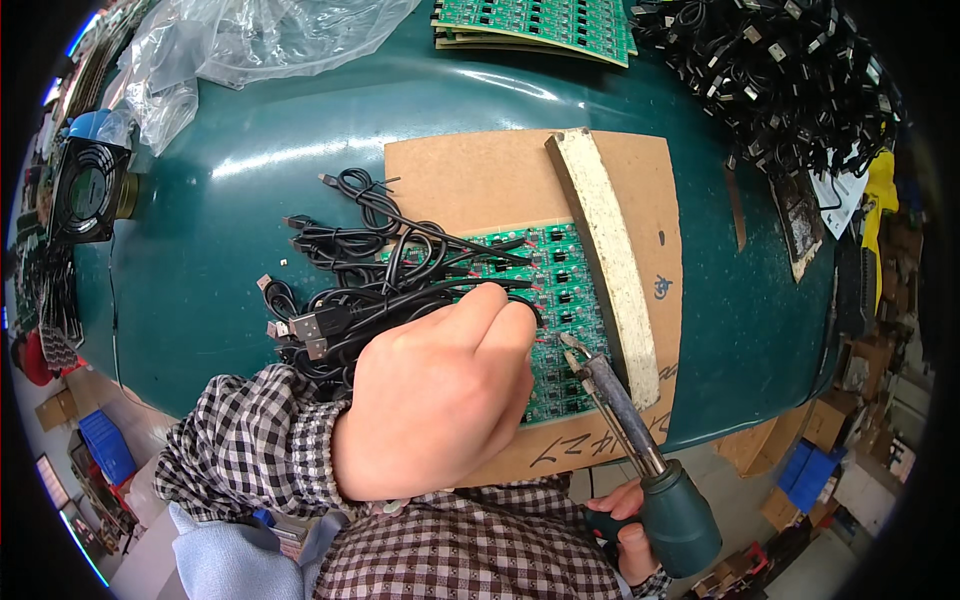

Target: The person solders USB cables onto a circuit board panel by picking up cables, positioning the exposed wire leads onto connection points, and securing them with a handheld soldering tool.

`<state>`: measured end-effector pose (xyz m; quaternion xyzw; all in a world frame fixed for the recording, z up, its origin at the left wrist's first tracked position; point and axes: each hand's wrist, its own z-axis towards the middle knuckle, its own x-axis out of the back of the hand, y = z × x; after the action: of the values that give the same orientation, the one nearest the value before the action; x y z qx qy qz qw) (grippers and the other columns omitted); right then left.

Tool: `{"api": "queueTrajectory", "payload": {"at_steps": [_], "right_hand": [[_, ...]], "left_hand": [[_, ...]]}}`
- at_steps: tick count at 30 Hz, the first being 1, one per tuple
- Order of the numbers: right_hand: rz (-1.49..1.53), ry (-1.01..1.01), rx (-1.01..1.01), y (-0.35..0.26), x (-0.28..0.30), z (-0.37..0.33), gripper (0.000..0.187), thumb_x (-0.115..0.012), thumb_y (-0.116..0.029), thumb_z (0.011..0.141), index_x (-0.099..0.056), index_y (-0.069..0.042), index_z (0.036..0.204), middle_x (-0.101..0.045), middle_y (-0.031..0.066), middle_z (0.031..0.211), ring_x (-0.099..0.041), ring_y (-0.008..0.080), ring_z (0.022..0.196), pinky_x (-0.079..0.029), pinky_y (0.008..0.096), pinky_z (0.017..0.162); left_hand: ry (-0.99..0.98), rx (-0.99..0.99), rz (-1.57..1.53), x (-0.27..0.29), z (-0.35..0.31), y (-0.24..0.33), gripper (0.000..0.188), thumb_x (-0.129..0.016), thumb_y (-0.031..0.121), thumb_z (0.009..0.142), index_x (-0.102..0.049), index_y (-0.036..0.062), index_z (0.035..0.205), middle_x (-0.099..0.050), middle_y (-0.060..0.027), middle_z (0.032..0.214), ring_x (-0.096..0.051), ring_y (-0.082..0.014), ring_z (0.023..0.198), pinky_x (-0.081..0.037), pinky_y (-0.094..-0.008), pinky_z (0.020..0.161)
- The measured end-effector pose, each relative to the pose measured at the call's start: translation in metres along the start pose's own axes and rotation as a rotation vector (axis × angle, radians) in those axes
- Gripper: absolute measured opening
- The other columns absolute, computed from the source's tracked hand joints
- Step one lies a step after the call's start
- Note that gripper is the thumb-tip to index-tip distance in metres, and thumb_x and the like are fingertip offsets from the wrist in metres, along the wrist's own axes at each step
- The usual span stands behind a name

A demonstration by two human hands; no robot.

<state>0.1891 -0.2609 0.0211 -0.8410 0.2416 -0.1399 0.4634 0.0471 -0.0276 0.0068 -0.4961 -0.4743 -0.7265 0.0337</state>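
Note:
My left hand (pixel 440 390) is closed in a pinch over the green circuit board panel (pixel 562 300), on a black cable whose end curves out by the fingertips. The back of the hand hides most of that cable. Bundled black USB cables (pixel 345 240) lie left of the hand, several with their ends on the panel. In my right hand (pixel 625 525), at the lower right, is a soldering iron (pixel 680 520) with a dark green handle. Its tip points up and left, over or on the panel, close to my left fingertips; contact cannot be made out.
A worn pale bar (pixel 610 260) lies along the panel's right side on a cardboard sheet (pixel 470 165). Behind are stacked circuit panels (pixel 540 25), a clear plastic bag (pixel 270 40) and a heap of black cables (pixel 770 80). A small fan (pixel 88 190) stands at the left.

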Motion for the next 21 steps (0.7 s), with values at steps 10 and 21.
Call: {"api": "queueTrajectory", "payload": {"at_steps": [10, 21], "right_hand": [[-0.035, 0.05, 0.002, -0.008, -0.005, 0.0, 0.053, -0.068, -0.048, 0.079, -0.05, -0.001, 0.094, -0.053, 0.0147, 0.094, -0.06, 0.0234, 0.083, -0.055, 0.0405, 0.079], [-0.041, 0.053, -0.076, 0.002, 0.011, -0.006, 0.067, -0.069, -0.057, 0.075, -0.049, 0.001, 0.1, -0.051, 0.0165, 0.103, -0.064, 0.0271, 0.087, -0.055, 0.0395, 0.077]], "left_hand": [[-0.001, 0.008, -0.022, 0.001, 0.001, 0.001, 0.016, -0.064, -0.002, 0.068, -0.056, 0.0071, 0.077, -0.05, -0.0067, 0.069, -0.056, -0.024, 0.056, -0.043, -0.0332, 0.048], [-0.03, 0.002, 0.011, 0.001, 0.004, 0.007, 0.014, -0.064, 0.0, 0.068, -0.056, 0.0077, 0.076, -0.05, -0.0069, 0.071, -0.056, -0.025, 0.058, -0.043, -0.0342, 0.049]]}}
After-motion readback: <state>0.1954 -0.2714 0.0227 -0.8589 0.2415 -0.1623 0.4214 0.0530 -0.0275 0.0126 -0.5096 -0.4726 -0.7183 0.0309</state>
